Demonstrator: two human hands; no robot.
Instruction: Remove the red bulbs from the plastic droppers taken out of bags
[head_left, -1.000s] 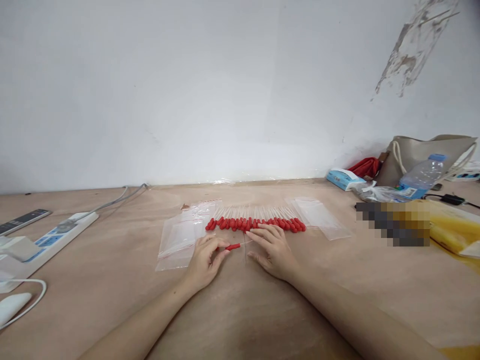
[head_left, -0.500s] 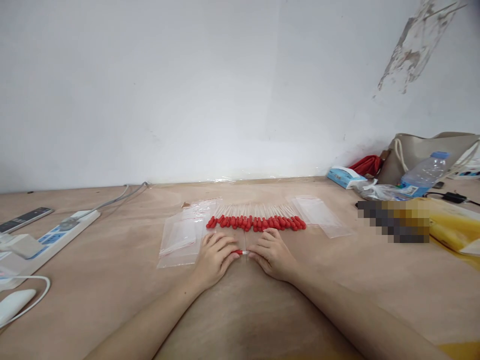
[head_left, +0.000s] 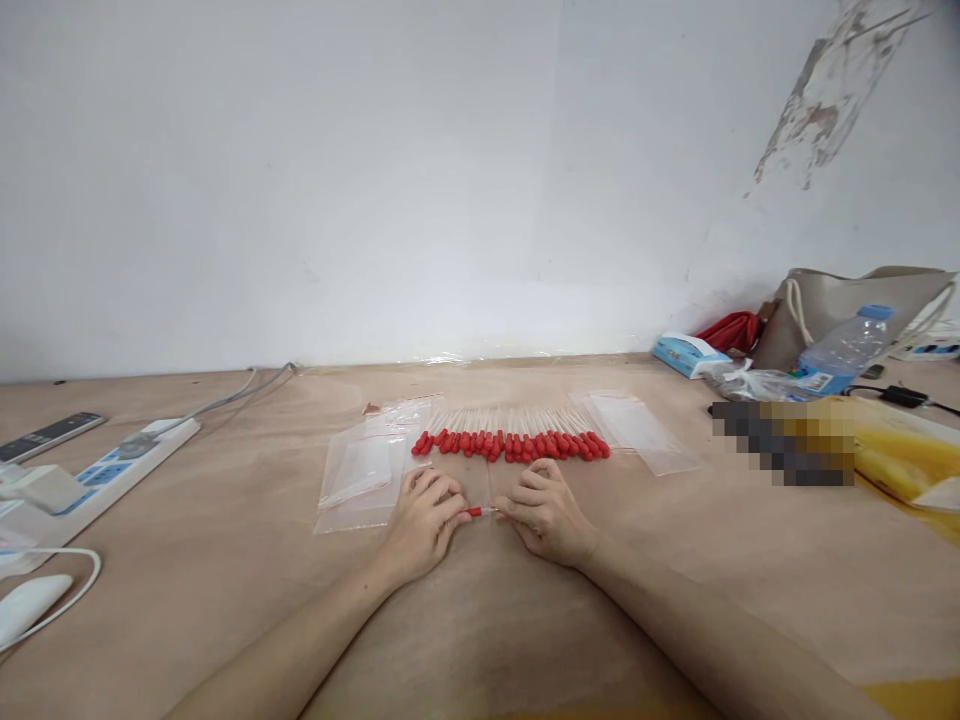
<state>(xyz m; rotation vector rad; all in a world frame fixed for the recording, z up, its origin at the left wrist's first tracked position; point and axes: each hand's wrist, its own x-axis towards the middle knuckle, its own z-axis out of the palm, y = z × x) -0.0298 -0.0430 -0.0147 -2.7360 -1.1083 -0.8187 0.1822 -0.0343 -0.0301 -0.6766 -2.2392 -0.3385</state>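
A thin stick with a red end [head_left: 475, 512] lies level between my two hands, close above or on the table. My left hand [head_left: 426, 520] is closed, its thumb and fingertips pinching the red end. The pale end is pinched by the fingertips of my right hand [head_left: 547, 515]. Just beyond both hands lies a row of many red-tipped sticks [head_left: 517, 445], their red heads towards me and pale shafts fanned towards the wall. Clear zip bags [head_left: 358, 480] lie left of the row, and another clear bag [head_left: 641, 435] lies at its right end.
On the left are a power strip [head_left: 124, 470], a phone-like slab [head_left: 52, 435] and a white mouse-shaped object [head_left: 30, 608] beside a white cable. To the right stand a blue box [head_left: 686, 355], a plastic bottle [head_left: 851, 340], a grey bag [head_left: 817, 290] and a yellow package [head_left: 892, 455].
The red-tipped stick has shifted slightly towards me and to the left, and more of its red end shows. Both hands keep their pinch on it.
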